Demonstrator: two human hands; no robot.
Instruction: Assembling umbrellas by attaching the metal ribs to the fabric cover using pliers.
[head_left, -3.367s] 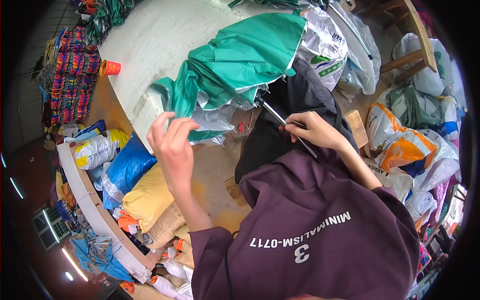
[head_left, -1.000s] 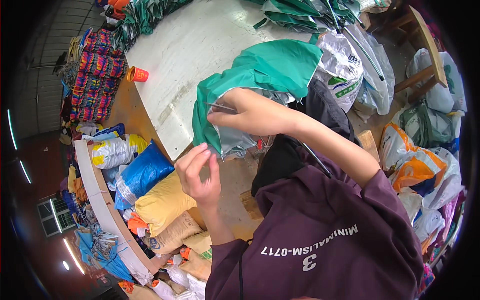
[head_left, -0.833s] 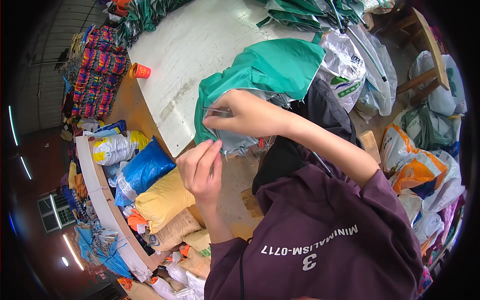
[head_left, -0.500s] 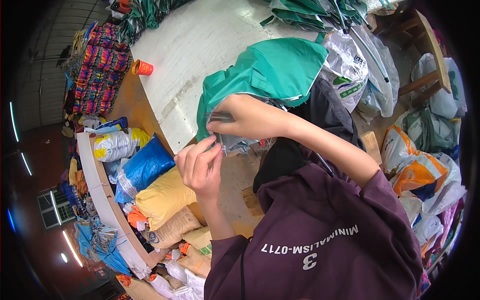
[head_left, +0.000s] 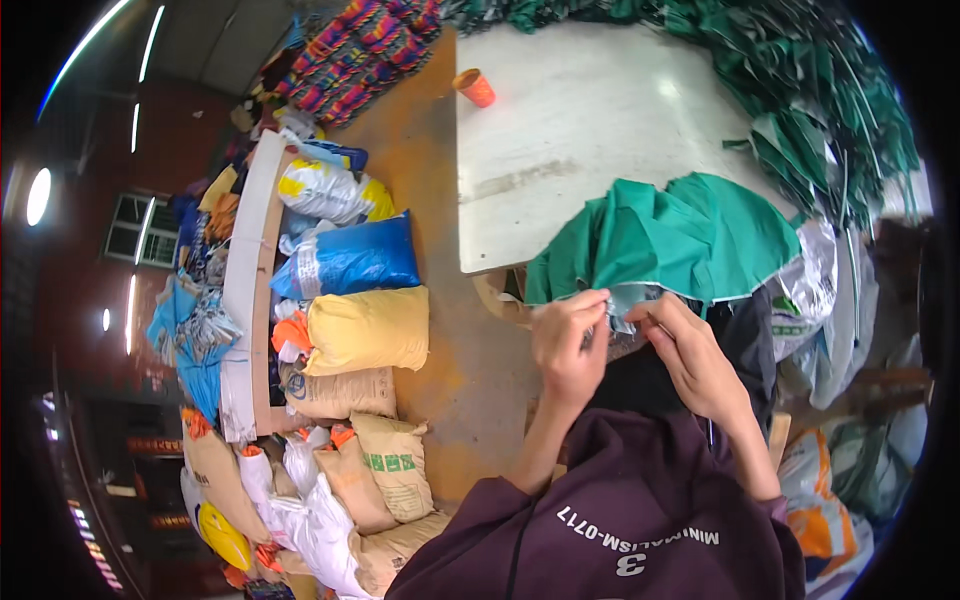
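A green umbrella canopy (head_left: 680,235) with a silver underside lies partly opened across the near edge of the white table and my lap. My left hand (head_left: 568,345) pinches the canopy's near hem between thumb and fingers. Close beside it, my right hand (head_left: 695,360) is closed at the silver underside, its fingertips by the hem. Whatever small part lies between the right fingers is too small to make out. Most of the umbrella's frame is hidden under the cloth.
A red-orange cup (head_left: 475,88) stands on the white table (head_left: 560,130). Green umbrellas (head_left: 830,90) are heaped at the far right. Plastic bags (head_left: 805,290) sit at right. To the left are a blue sack (head_left: 355,255), a yellow sack (head_left: 370,330) and a long pale board (head_left: 250,270).
The view has turned, so the table and canopy appear farther right. My right hand has drawn back from across the canopy to its near hem; my left hand has moved onto the hem.
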